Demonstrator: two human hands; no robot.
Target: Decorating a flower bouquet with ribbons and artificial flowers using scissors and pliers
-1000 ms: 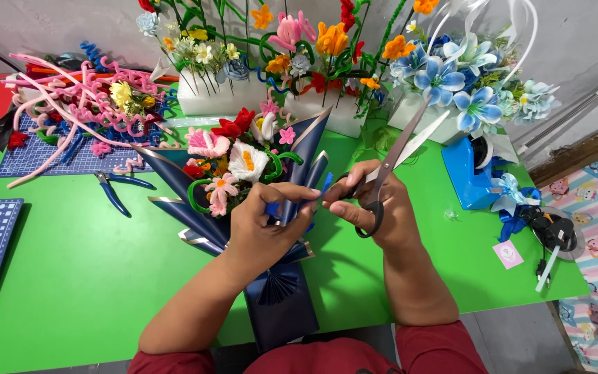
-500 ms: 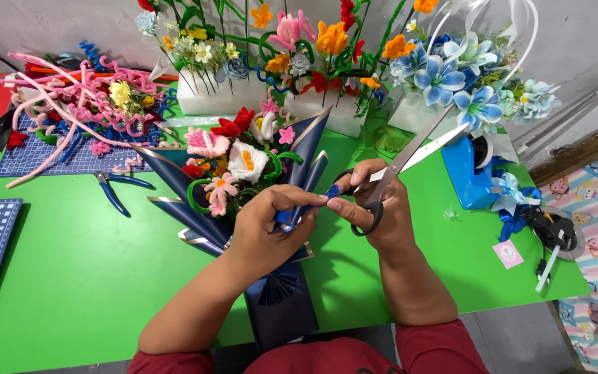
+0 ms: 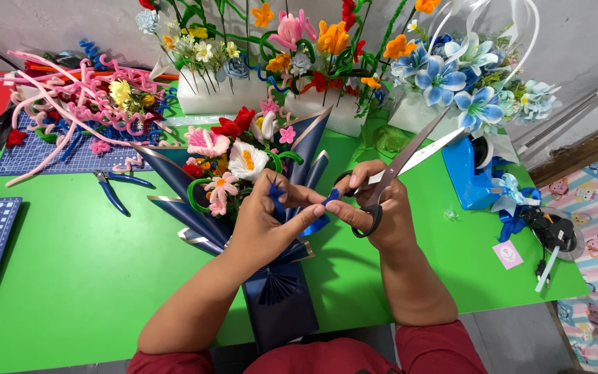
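My left hand [image 3: 266, 220] pinches a short blue pipe cleaner piece [image 3: 276, 194] over a bouquet [image 3: 233, 159] of pipe-cleaner flowers wrapped in dark blue paper [image 3: 282, 298]. My right hand [image 3: 376, 208] holds black-handled scissors [image 3: 399, 166], blades slightly apart and pointing up to the right, and its fingertips also touch the blue piece's end [image 3: 331, 197] beside the left thumb. Both hands hover over the green table [image 3: 70, 277], just right of the bouquet's flowers.
Blue-handled pliers [image 3: 112, 187] lie left of the bouquet. A heap of pink and blue pipe cleaners [image 3: 77, 90] sits on a cutting mat at the back left. White boxes of flowers [image 3: 313, 62] line the back. A blue tape dispenser [image 3: 468, 173] and a glue gun [image 3: 555, 239] are on the right.
The hands have drawn closer together; my right fingers now meet the blue piece held by the left hand. The scissors have tilted a little more upright.
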